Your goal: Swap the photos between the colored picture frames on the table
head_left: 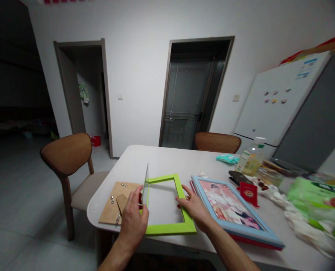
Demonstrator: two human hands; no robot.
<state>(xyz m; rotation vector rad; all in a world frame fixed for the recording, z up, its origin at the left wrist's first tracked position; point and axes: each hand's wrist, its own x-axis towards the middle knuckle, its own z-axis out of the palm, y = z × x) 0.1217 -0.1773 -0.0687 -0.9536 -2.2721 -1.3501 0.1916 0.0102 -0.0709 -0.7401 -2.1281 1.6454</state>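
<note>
A green picture frame (188, 222), with its middle open, is on the white table in front of me. My right hand (195, 209) grips its right side, thumb and fingers around the bar. At the frame's left side, my left hand (133, 218) holds a thin flat sheet (146, 178) on edge, nearly upright; whether it is glass or card I cannot tell. Left of that hand lies a brown backing board (108, 209) with small metal clips and a stand flap. To the right, a blue picture frame (238, 210) with a pink picture rests on a red one.
The white table (156, 156) also carries a bottle (252, 156), a dark phone-like object (239, 177), a red packet (248, 194), a teal packet (227, 159) and a green plastic package (320, 199) at the right. Wooden chairs stand at the left (67, 154) and far side (217, 142).
</note>
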